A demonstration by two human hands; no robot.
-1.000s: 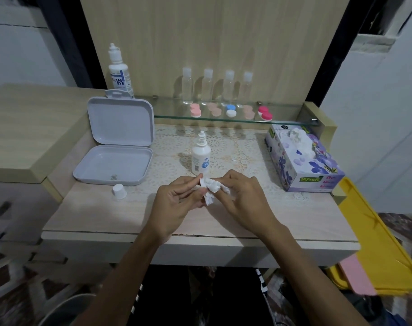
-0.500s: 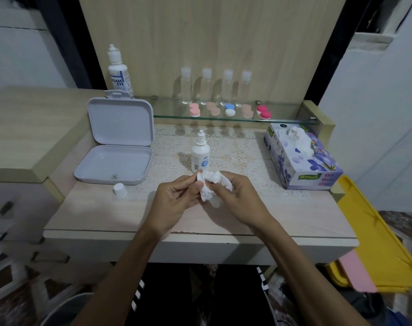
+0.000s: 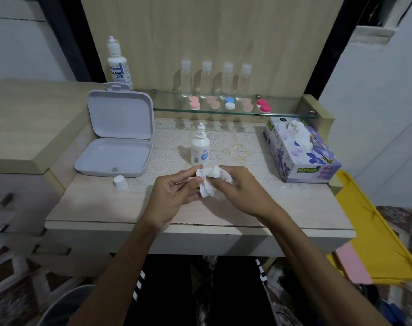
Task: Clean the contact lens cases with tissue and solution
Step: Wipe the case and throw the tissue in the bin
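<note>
Contact lens cases in a row on glass shelf. Below on table: uncapped solution bottle. Left hand and right hand both pinch crumpled tissue just above the table.

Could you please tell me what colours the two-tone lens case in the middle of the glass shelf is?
The lens case is blue and white, seen in the head view.
</note>
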